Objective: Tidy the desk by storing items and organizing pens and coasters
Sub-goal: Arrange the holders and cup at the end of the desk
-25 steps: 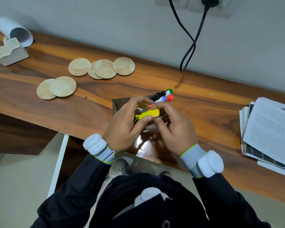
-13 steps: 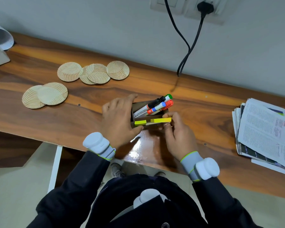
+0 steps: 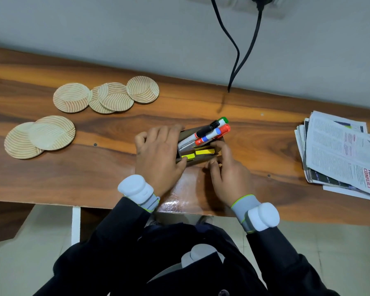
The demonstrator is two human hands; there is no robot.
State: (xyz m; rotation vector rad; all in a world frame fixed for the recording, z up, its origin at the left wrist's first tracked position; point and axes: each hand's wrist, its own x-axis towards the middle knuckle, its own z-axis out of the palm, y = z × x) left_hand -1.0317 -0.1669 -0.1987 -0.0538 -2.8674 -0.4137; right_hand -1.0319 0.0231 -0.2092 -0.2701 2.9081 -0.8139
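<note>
Head view | left hand (image 3: 158, 161) grips holder (image 3: 199, 161) | right hand (image 3: 231, 178) pinches holder | markers (image 3: 205, 135) point far-right

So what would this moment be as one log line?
left hand: grips brown box-shaped pen holder | right hand: pinches its front wall by yellow sticky notes | coloured-cap markers: in holder | round wooden coasters: loose on wooden desk

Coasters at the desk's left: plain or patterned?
Patterned: the coasters are pale wood with curved white stripes, clearest in the head view.
</note>
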